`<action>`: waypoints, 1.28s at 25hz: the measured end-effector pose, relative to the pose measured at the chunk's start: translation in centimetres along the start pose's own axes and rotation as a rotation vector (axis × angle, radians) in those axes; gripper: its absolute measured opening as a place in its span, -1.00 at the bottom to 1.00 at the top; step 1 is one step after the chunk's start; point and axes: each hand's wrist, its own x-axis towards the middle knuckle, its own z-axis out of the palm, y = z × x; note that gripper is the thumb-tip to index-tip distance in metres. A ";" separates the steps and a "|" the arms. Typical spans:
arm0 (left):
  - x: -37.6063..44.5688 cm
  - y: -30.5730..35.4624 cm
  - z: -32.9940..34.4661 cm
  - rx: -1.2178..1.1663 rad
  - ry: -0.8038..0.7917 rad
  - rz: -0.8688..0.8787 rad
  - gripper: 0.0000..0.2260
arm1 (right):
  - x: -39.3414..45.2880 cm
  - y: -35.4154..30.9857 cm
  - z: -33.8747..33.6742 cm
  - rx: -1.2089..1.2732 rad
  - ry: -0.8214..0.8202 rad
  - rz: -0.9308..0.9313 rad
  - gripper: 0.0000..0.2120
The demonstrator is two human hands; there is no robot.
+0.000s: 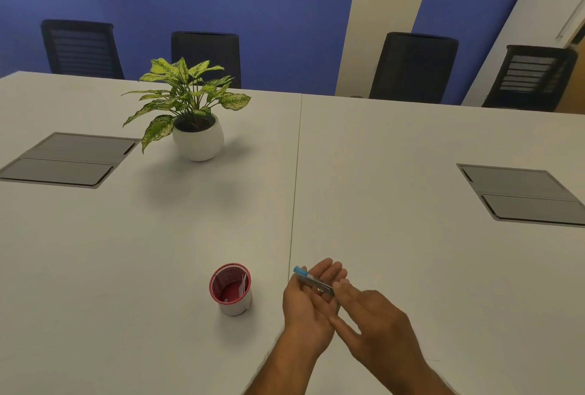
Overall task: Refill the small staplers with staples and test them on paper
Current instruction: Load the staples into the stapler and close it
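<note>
A small stapler (311,280) with a blue tip and a metal body lies across the palm of my left hand (308,302), which is turned palm up just above the white table (411,204). My right hand (376,321) sits to the right of it, fingers pointing left, with the fingertips touching the stapler's metal end. A red-rimmed cup (231,288) stands on the table to the left of my hands; some small white pieces lie inside it. No paper is in view.
A potted plant (193,109) in a white pot stands at the middle left. Two grey cable hatches (66,160) (525,195) are set into the table. Several dark chairs (413,68) line the far edge against a blue wall.
</note>
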 end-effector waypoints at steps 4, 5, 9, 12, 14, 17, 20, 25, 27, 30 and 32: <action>-0.1 0.0 0.0 -0.030 -0.043 -0.016 -0.50 | 0.1 0.1 0.1 -0.017 0.051 -0.087 -0.63; -0.1 0.0 0.1 -0.038 -0.050 -0.017 -0.49 | 0.1 0.1 0.2 -0.012 0.072 -0.106 -0.67; -0.1 -0.1 0.0 -0.061 -0.059 -0.021 -0.49 | 0.1 0.3 0.5 0.017 0.055 -0.140 -0.58; -0.1 -0.2 -0.1 -0.072 -0.048 -0.015 -0.48 | 0.3 0.5 0.5 0.018 0.021 -0.151 -0.52; 0.0 -0.2 -0.1 -0.078 -0.044 -0.011 -0.48 | 0.4 0.7 0.5 0.025 0.016 -0.156 -0.51; 0.2 -0.2 -0.1 -0.056 -0.029 -0.004 -0.48 | 0.4 0.7 0.4 0.054 0.006 -0.123 -0.51; 0.4 0.0 0.0 0.001 0.007 0.024 -0.48 | 0.5 0.2 -0.1 0.148 -0.079 0.030 -0.45; 0.2 -0.3 -0.1 0.149 0.034 0.097 -0.55 | 1.5 -0.8 -1.3 0.742 -0.221 0.670 -0.65; -0.2 -0.4 0.0 0.186 0.027 0.131 -0.61 | 1.6 -0.7 -1.1 0.929 -0.235 0.884 -0.63; -0.7 -0.5 0.1 0.362 0.032 0.238 -0.71 | 1.9 -0.7 -1.4 1.040 -0.274 1.007 -0.61; -1.0 -0.6 0.0 0.505 0.055 0.392 -0.71 | 1.9 -0.8 -1.5 1.059 -0.287 1.033 -0.66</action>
